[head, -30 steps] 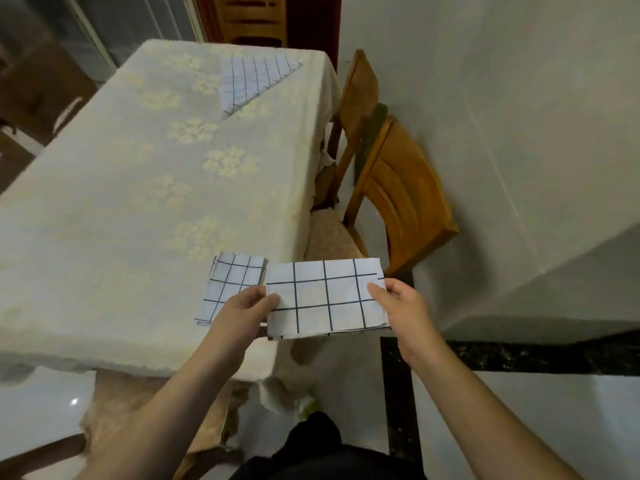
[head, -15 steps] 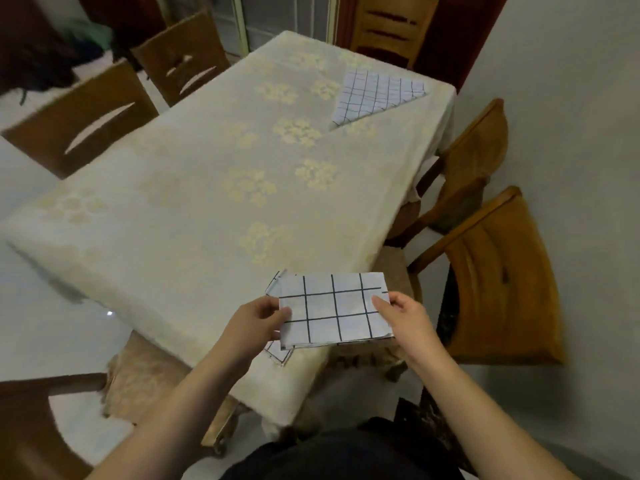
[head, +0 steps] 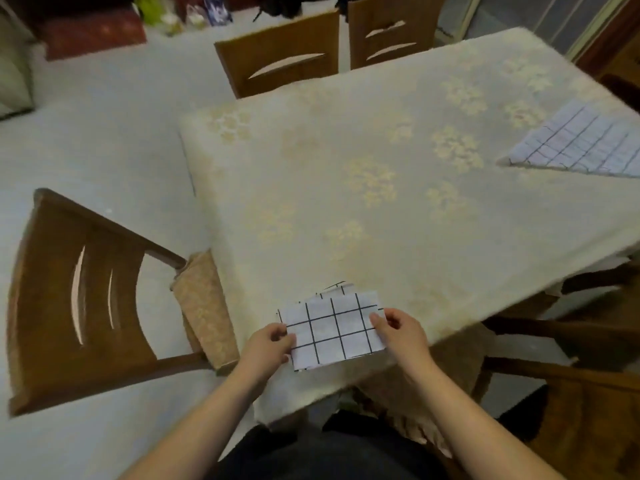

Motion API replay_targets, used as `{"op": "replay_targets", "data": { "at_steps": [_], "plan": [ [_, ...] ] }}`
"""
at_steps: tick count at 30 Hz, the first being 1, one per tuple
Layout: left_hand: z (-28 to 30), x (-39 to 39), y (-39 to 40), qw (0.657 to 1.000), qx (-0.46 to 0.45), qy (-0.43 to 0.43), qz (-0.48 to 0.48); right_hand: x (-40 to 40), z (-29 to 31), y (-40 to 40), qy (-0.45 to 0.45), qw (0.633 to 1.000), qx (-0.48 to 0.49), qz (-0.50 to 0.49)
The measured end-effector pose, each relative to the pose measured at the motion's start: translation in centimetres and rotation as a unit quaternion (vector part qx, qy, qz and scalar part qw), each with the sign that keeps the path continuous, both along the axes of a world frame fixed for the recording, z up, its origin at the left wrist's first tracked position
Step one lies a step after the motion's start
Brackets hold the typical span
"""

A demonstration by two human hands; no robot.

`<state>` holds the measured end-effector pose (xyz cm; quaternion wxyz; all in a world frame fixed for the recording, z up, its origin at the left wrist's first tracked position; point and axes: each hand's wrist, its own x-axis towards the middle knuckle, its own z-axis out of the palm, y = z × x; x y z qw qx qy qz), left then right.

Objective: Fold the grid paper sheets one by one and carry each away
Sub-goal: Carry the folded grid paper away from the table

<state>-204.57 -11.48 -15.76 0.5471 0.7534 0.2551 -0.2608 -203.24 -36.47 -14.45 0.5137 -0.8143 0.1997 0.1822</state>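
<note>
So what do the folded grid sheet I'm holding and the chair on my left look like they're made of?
Folded grid sheet: thin matte white sheet with black lines, probably paper; it holds flat folds. Chair: brown wood with a slight sheen, with slots cut through its back.

Left hand and right hand pinch the short ends of a folded grid sheet over the near table edge, above another folded piece (mostly hidden). Unfolded grid sheet lies far right. Wooden chair stands left.
</note>
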Motion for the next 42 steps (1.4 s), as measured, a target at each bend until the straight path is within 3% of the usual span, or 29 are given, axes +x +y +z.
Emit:
{"op": "replay_targets", "data": {
  "at_steps": [6, 10, 17, 22, 25, 27, 30, 32, 33, 36, 42],
  "plan": [
    [-2.0, -0.6, -0.4, 0.985, 0.159, -0.07, -0.011, 3.5, -2.8, 0.2, -0.004, 0.996, -0.042, 0.083],
    [-3.4, -0.6, -0.5, 0.985, 0.148, -0.068, 0.052, 4.8, -4.0, 0.6, -0.004, 0.993, -0.069, 0.1],
    [-4.4, 0.1, -0.6, 0.987, 0.111, -0.081, 0.08, 6.2, -4.9, 0.2, 0.022, 0.988, -0.11, 0.11],
    [-4.0, -0.2, -0.9, 0.982, 0.149, -0.09, 0.071, 6.2, -5.0, -0.3, 0.028, 0.981, -0.133, 0.142],
    [-3.9, -0.5, -1.0, 0.97, 0.2, -0.115, 0.078, 6.1, -4.7, -0.2, -0.02, 0.979, -0.146, 0.142],
    [-3.9, -0.5, -1.2, 0.943, 0.284, -0.175, 0.014, 6.1, -4.7, 0.1, -0.092, 0.96, -0.203, 0.169],
    [-4.6, -0.5, -2.0, 0.854, 0.383, -0.31, -0.166, 5.3, -5.4, 1.6, -0.219, 0.898, -0.253, 0.287],
    [-5.5, -0.6, -2.8, 0.801, 0.405, -0.345, -0.275, 4.2, -6.6, 2.9, -0.26, 0.85, -0.283, 0.36],
    [-5.9, -0.6, -3.0, 0.789, 0.407, -0.34, -0.309, 3.8, -7.2, 3.6, -0.261, 0.834, -0.297, 0.385],
    [-6.9, -0.6, -3.0, 0.791, 0.415, -0.283, -0.348, 3.3, -8.4, 4.7, -0.232, 0.813, -0.324, 0.424],
    [-7.7, -0.7, -3.0, 0.813, 0.403, -0.216, -0.361, 3.7, -8.9, 4.6, -0.168, 0.817, -0.341, 0.434]
  ]
}}
